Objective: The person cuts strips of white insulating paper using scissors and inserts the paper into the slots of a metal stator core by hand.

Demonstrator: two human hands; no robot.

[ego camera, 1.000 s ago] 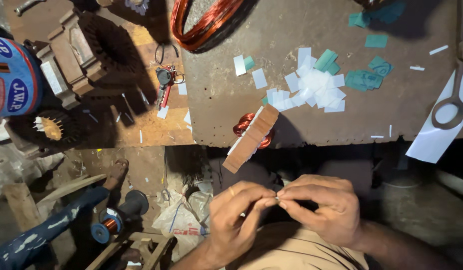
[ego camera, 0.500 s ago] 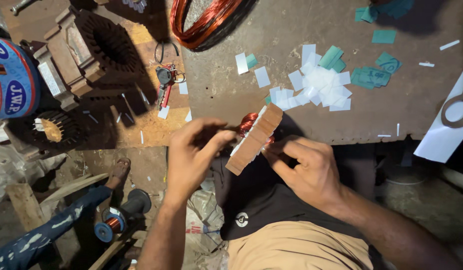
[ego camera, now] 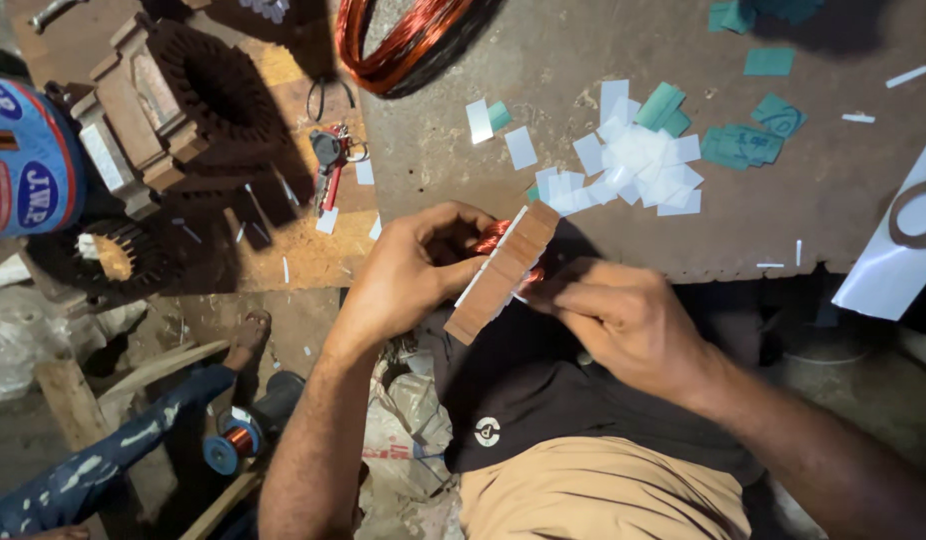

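I am holding a brown block (ego camera: 503, 272) made of thin plates stacked together, with red copper wire (ego camera: 491, 238) wound on it. The block is sitting tilted at the near edge of the gray table (ego camera: 583, 50), just above my lap. My left hand (ego camera: 408, 275) is curling around the left side of the block, with its fingers closed on the wire end. My right hand (ego camera: 623, 320) is pinching the block's right side, fingers pressed tight together.

Just behind the block, a pile of white paper slips (ego camera: 633, 165) is lying on the table, too many to count. Some green slips (ego camera: 743, 145) are lying beside and behind them. One big ring of copper wire (ego camera: 403, 40) is lying at the far edge of the table. One sheet of white paper (ego camera: 898, 260) is hanging over the table's right corner, with a scissor handle (ego camera: 918, 215) on it.

To the left, on a wooden board (ego camera: 303, 250), one dark motor body (ego camera: 173, 100) with slots inside is sitting. A small red tool (ego camera: 330, 165) is lying next to it. A blue and red can (ego camera: 28, 160) is showing at the left edge.

Down on the floor, another person's leg (ego camera: 113, 450) in blue cloth is reaching in, and one small spool (ego camera: 231, 447) is lying beside it. The space between my hands and my lap is open.
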